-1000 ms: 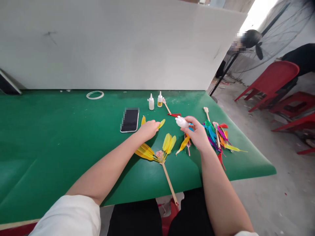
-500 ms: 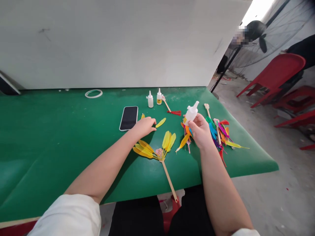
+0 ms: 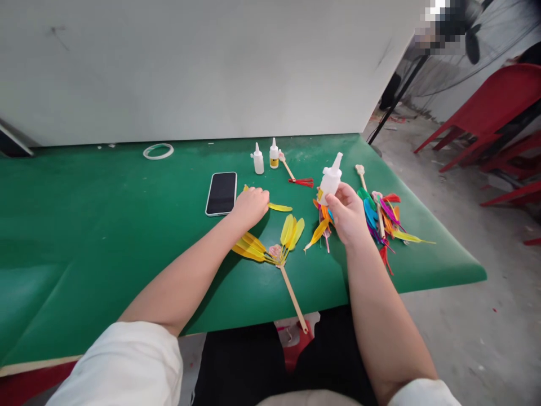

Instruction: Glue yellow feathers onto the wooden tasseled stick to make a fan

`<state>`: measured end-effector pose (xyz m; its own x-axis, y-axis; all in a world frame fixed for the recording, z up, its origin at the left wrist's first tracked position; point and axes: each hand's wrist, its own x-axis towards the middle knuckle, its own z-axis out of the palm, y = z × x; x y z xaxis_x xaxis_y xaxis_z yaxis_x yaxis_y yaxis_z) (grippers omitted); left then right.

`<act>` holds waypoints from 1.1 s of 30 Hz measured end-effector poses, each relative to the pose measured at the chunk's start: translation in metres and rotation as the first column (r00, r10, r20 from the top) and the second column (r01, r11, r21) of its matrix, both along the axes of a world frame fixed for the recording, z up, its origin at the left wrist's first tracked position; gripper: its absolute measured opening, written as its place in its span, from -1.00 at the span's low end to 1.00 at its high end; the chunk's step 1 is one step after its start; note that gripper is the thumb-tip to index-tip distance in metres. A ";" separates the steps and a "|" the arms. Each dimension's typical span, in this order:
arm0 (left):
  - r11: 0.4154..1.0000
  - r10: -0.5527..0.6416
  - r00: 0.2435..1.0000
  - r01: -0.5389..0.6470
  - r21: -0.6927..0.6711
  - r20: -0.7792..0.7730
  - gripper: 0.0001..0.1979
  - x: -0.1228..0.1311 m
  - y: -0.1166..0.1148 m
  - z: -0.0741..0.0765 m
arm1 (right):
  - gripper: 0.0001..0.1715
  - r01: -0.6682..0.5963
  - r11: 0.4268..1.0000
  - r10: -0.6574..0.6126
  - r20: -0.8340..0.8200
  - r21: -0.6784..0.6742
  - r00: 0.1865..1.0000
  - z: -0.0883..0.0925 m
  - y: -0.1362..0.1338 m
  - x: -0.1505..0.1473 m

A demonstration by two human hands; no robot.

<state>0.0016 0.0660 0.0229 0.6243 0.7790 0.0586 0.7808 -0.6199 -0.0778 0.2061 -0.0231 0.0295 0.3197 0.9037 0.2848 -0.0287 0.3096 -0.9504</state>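
Observation:
My left hand (image 3: 251,206) is closed low over the table, its fingertips at one end of a loose yellow feather (image 3: 280,207). Another yellow feather shows only a tip behind that hand. In my right hand (image 3: 349,214) a white glue bottle (image 3: 330,183) is gripped, its nozzle pointing up. Between my arms lies a wooden stick (image 3: 293,299) whose head bears a pink ornament (image 3: 276,252) with yellow feathers (image 3: 291,231) fanned out on both sides. My left wrist partly covers the left fan.
A phone (image 3: 222,193) lies beside my left hand. Two small bottles (image 3: 258,159) stand farther back, next to a stick with a red tassel (image 3: 302,182). Colourful feathers and tassels (image 3: 374,220) are heaped on the right. A white ring (image 3: 158,151) lies at the back left.
The loose yellow feather at my left fingertips has swung from slanting to nearly level. My left fingers have curled in more. My right hand still holds the glue bottle up.

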 end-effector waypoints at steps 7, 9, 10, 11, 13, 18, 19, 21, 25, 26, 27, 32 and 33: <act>0.980 -0.185 0.982 0.186 -0.065 0.022 -0.76 0.003 0.001 -0.004 | -0.67 0.008 1.000 -0.008 -0.015 -0.009 1.000 0.001 0.000 0.000; 0.980 -0.178 0.983 0.181 -0.080 0.049 -0.81 0.004 0.000 -0.004 | -0.67 0.009 1.000 -0.009 -0.025 0.001 1.000 0.001 0.001 -0.001; 0.982 -0.166 0.984 0.171 -0.084 0.063 -0.81 0.004 0.000 -0.005 | -0.67 0.009 1.000 -0.009 -0.029 0.009 1.000 0.001 0.001 -0.001; 0.983 -0.154 0.985 0.161 -0.086 0.077 -0.81 0.005 -0.001 -0.005 | -0.67 0.008 1.000 -0.008 -0.032 0.015 0.999 0.001 0.001 0.000; 0.986 -0.128 0.985 0.138 -0.089 0.111 -0.81 0.005 -0.001 -0.004 | -0.67 0.005 1.000 -0.004 -0.034 0.018 0.999 -0.001 0.001 0.001; 0.991 -0.014 0.969 0.046 -0.122 0.246 -0.82 0.004 0.002 -0.002 | -0.69 -0.018 0.999 0.020 -0.056 0.042 0.998 -0.003 0.000 0.010; 0.988 0.012 0.959 0.032 -0.150 0.282 -0.82 0.003 0.003 -0.002 | -0.71 -0.013 0.999 0.016 -0.067 0.053 0.998 -0.002 0.000 0.012; 0.956 0.105 0.907 0.021 -0.293 0.408 -0.82 0.002 0.006 0.000 | -0.73 0.019 0.997 -0.012 -0.097 0.070 0.995 0.000 0.000 0.016; 0.780 0.387 0.694 0.105 -0.617 0.607 -0.80 0.000 0.008 0.004 | -0.71 0.046 0.998 -0.038 -0.173 0.042 0.984 0.006 -0.003 0.022; 0.760 0.417 0.677 0.107 -0.642 0.606 -0.78 0.000 0.008 0.004 | -0.71 0.041 0.999 -0.034 -0.184 0.033 0.982 0.007 -0.003 0.023; 0.750 0.435 0.674 0.096 -0.655 0.597 -0.75 0.001 0.008 0.004 | -0.70 0.036 0.999 -0.030 -0.194 0.027 0.981 0.008 -0.004 0.023; 0.787 0.411 0.762 -0.019 -0.617 0.500 -0.59 -0.004 0.012 0.007 | -0.72 0.025 1.000 -0.023 -0.233 0.005 0.972 0.010 -0.005 0.023; 0.826 0.388 0.781 -0.059 -0.560 0.490 -0.58 -0.008 0.014 0.009 | -0.71 0.026 1.000 -0.027 -0.237 -0.005 0.971 0.010 -0.005 0.023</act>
<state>-0.0064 0.0801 0.0319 0.4049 0.9098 -0.0913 0.6944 -0.2410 0.6780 0.2290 -0.0278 0.0399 0.4014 0.8946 0.1965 -0.2448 0.3115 -0.9182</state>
